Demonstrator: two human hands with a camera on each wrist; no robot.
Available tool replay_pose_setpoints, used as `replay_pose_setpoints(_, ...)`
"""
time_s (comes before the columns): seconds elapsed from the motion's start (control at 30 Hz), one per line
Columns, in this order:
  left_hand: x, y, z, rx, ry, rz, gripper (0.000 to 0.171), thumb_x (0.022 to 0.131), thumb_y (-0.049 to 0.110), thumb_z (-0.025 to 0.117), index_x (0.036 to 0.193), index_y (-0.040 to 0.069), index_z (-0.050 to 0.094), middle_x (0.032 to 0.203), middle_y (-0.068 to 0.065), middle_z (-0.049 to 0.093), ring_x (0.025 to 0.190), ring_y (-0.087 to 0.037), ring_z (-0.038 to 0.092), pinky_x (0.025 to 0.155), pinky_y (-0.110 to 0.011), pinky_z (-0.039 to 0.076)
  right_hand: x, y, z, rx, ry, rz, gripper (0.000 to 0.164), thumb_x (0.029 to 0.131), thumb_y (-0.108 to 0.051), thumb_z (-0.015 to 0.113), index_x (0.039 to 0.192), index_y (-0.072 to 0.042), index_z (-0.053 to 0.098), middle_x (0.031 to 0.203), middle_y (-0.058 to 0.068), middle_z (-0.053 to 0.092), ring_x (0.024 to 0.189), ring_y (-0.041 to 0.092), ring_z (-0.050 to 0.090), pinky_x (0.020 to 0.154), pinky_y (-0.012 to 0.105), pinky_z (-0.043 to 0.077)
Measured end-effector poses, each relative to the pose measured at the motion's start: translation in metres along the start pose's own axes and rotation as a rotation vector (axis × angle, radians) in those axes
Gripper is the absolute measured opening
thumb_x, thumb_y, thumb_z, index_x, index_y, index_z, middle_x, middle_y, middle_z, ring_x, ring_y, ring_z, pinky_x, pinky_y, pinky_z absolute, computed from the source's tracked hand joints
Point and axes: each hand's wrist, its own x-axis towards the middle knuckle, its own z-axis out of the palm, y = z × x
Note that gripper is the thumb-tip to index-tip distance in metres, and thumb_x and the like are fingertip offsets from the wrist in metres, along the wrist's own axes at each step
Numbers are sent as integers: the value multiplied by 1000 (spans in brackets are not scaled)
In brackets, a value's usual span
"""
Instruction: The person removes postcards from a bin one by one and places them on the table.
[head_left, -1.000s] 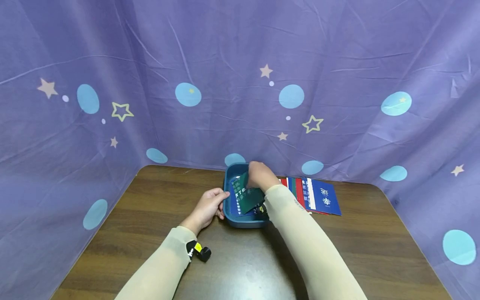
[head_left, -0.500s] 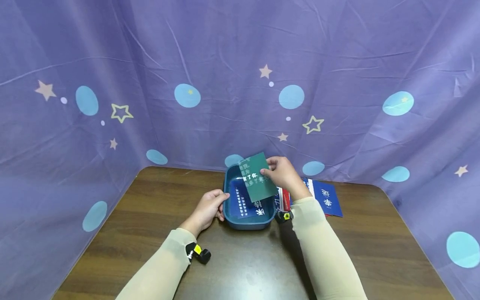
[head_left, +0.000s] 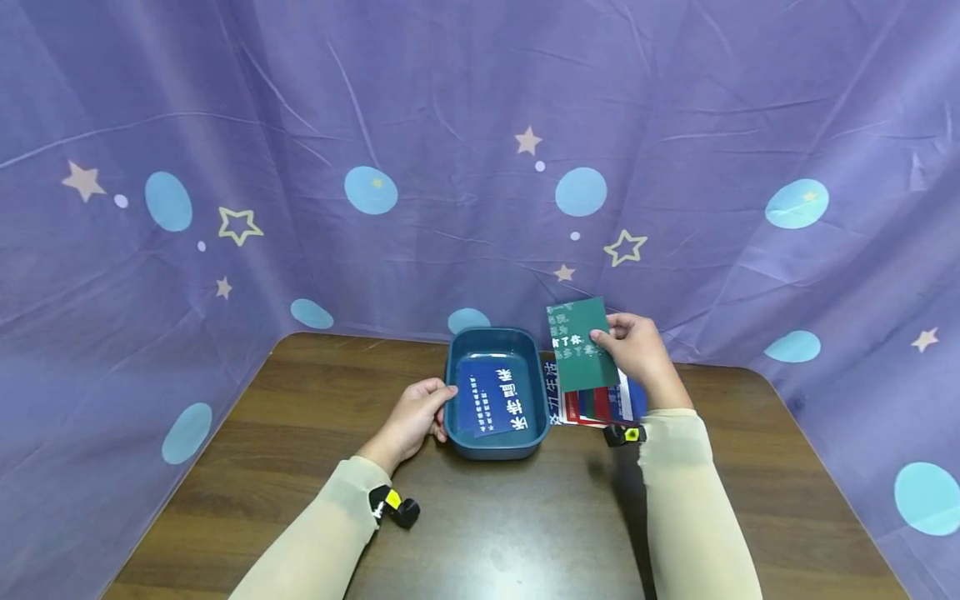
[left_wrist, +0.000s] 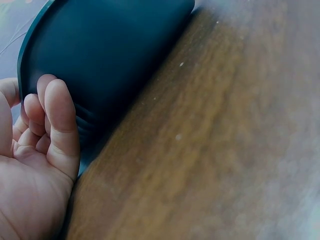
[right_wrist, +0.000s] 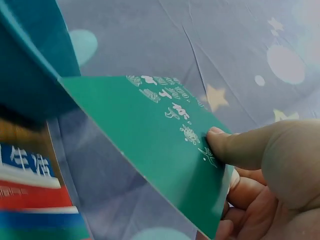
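Note:
In the head view a dark teal plastic bin [head_left: 495, 452] stands on the table, a blue card [head_left: 491, 396] with white characters lying in it. My left hand [head_left: 411, 417] pinches the bin's left rim, thumb over the edge; in the left wrist view its fingers [left_wrist: 62, 117] rest against the outer wall. To the right, my right hand [head_left: 637, 350] holds a green card [head_left: 581, 354] with white lettering by its right edge, thumb on the printed face. The green card is raised above a row of overlapping cards [head_left: 553, 400], hiding part of them.
Red, blue, green and white cards [right_wrist: 35, 197] overlap beside the bin in the right wrist view. A wooden table [head_left: 480, 525] carries everything, and a purple curtain [head_left: 465, 108] with stars and dots hangs behind it.
My right hand has lifted the green card out of the bin and carried it rightwards over the row of cards. The blue card in the bin is now uncovered. My left hand has stayed on the rim.

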Motion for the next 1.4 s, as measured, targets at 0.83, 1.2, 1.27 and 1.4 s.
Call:
replay_pose_setpoints(0.83,2,2,-1,11,-7,16,39,104,18,66,89,-13,49,56,0,50,38,-12,54,35,-25,51,-16,105,-72,-7,75,469,57,108,-28,61,152,6,52,152,36,54,120,40,61,89,47,62)
replay_pose_setpoints(1.2,0,0,0,16,-4,14,40,104,19,66,91,-15,48,56,1,50,38,-11,53,35,-25,51,-19,134,-61,-190,-38,415,50,101,-27,70,131,14,66,112,28,72,89,31,66,68,35,57)
replay_pose_setpoints(1.27,0,0,0,16,-4,12,41,104,19,66,91,-15,48,56,1,50,38,-12,54,35,-25,51,-19,137,-58,-222,-34,422,50,99,-27,73,126,14,68,111,29,72,91,33,67,75,42,60)
replay_pose_setpoints(1.4,1,0,-1,19,-8,14,41,104,19,66,92,-16,48,56,1,50,39,-12,54,35,-25,51,-20,138,-55,-289,-15,431,52,94,-30,77,119,15,69,121,35,70,104,43,66,94,58,58)
